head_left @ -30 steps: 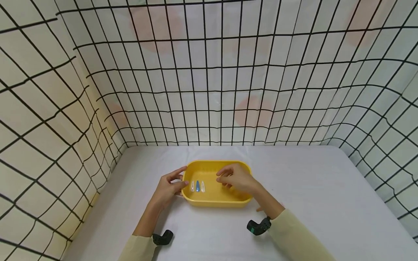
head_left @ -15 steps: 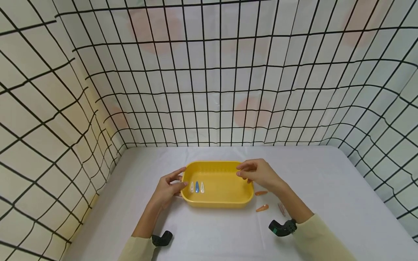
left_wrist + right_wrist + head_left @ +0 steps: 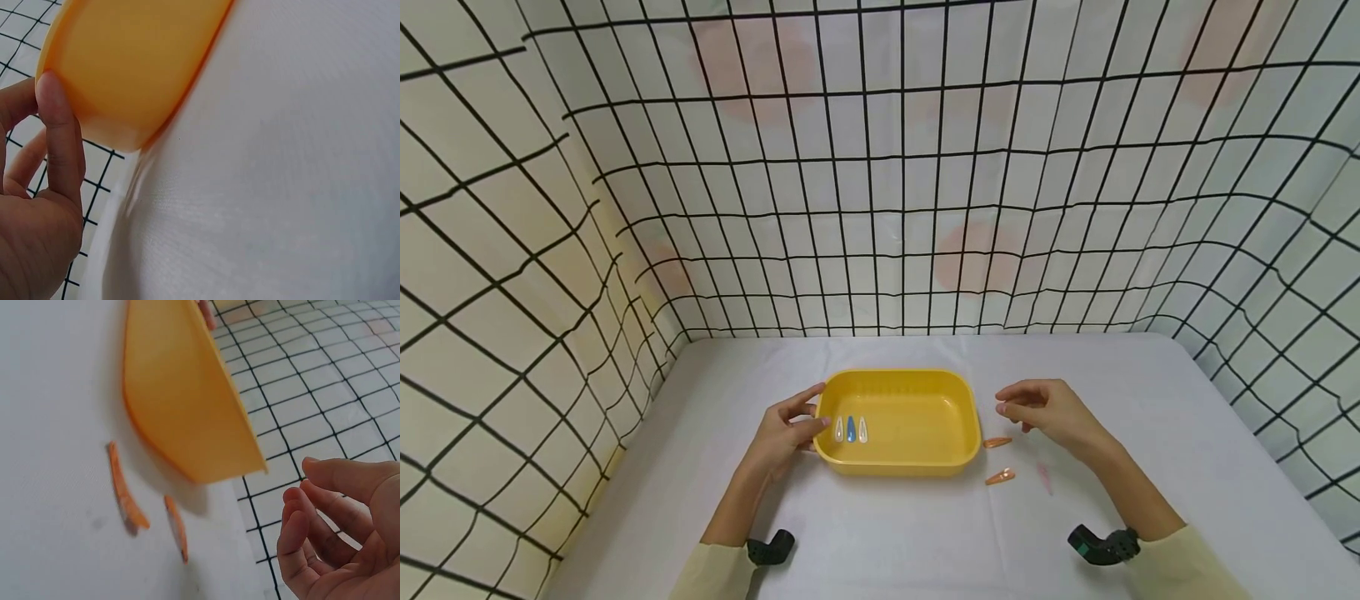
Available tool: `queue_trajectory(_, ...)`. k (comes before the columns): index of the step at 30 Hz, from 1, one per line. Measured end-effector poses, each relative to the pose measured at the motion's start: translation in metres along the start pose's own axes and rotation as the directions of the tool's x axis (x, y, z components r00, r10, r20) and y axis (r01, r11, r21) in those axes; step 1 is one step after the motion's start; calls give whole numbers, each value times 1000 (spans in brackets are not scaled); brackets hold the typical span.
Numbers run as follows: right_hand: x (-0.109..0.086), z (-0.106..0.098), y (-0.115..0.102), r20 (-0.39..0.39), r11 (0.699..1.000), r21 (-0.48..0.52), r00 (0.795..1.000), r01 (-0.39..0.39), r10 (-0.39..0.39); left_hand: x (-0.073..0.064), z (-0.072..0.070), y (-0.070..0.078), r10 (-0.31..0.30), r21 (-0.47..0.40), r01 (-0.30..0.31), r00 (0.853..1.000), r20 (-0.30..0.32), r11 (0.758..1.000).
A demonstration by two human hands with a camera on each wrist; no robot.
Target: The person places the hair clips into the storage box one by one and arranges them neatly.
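A yellow plastic tray (image 3: 895, 468) stands on the table in the head view. Its left rim is pinched by my left hand (image 3: 786, 432), thumb over the edge and fingers outside; the left wrist view shows the same hold. Inside, near that end, three snap hair clips lie side by side: a white clip (image 3: 839, 429), a blue clip (image 3: 852, 429) and another white clip (image 3: 862, 429). Right of the tray, above the table, my right hand (image 3: 1056, 417) hovers with loosely bent fingers and nothing between them. Below it lie two orange hair clips (image 3: 1000, 477) and a pink clip (image 3: 1045, 478).
White cloth covers the table (image 3: 880, 542). A black wire grid (image 3: 895, 208) rises behind it and along both sides. Each wrist wears a small black camera, such as the right wrist camera (image 3: 1103, 546).
My right hand has moved right, from over the tray to beyond its right end, uncovering the orange and pink clips. The left hand keeps its hold on the rim.
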State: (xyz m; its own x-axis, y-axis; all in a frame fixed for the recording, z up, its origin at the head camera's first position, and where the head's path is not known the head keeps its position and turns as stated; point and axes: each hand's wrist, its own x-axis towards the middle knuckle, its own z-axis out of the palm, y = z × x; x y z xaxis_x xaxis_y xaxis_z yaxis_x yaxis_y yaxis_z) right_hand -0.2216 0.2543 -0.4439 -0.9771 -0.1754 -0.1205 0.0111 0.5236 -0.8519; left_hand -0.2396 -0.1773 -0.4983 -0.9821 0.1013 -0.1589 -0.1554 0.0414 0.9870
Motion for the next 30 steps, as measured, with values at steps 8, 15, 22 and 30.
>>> queue_trajectory(8,-14,-9,27,-4,1000,-23,1000,-20,20,0,0,0,-5,-4,5,1000,5,1000)
queue_trajectory(15,-28,-16,44,20,999,-13,999,-35,35,-1,1,0,-1,-4,1,1000,-2,1000)
queue_trajectory(22,-39,-20,65,67,999,36,997,-27,25,-1,0,1,-1,-4,1,1000,-7,1000)
queue_trajectory(30,-42,-10,74,32,995,-77,997,-67,69,-2,1,1,-2,-11,2,1000,-7,1000)
